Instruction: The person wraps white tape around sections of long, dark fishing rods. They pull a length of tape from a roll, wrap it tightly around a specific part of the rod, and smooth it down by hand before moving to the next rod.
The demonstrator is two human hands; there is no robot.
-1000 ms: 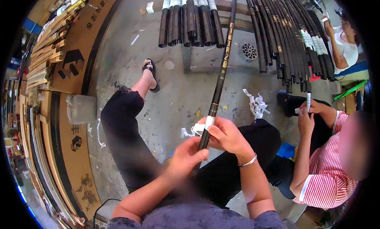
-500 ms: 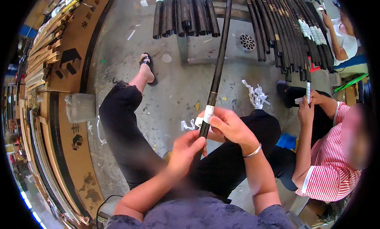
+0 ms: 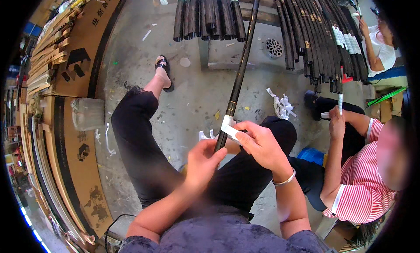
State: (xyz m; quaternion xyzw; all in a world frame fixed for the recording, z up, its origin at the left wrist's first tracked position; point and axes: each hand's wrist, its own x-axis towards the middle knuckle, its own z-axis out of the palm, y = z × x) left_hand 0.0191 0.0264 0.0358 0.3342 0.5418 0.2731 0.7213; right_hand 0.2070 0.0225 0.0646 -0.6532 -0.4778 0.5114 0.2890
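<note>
A long, dark rod (image 3: pixel 239 80) slants from the top of the view down to my lap. Around its lower part goes a band of white tape (image 3: pixel 228 122), and a strip of that tape stretches off to the right. My left hand (image 3: pixel 204 160) is closed round the rod just below the band. The strip's loose end is pinched between the thumb and fingers of my right hand (image 3: pixel 258 141), which wears a silver bangle (image 3: pixel 285 177). The rod's lower end is hidden behind my left hand.
Several dark tubes (image 3: pixel 210 21) with white-wrapped ends lie ahead, more rods (image 3: pixel 306 38) to their right. At right a co-worker in a striped shirt (image 3: pixel 363 183) holds a white-wrapped piece. Cardboard boxes (image 3: pixel 74 157) line the left. White scraps (image 3: pixel 282 105) litter the floor.
My right hand has moved slightly right and down, off the rod, drawing the tape strip out from the band. The left hand still grips the rod, which has shifted slightly.
</note>
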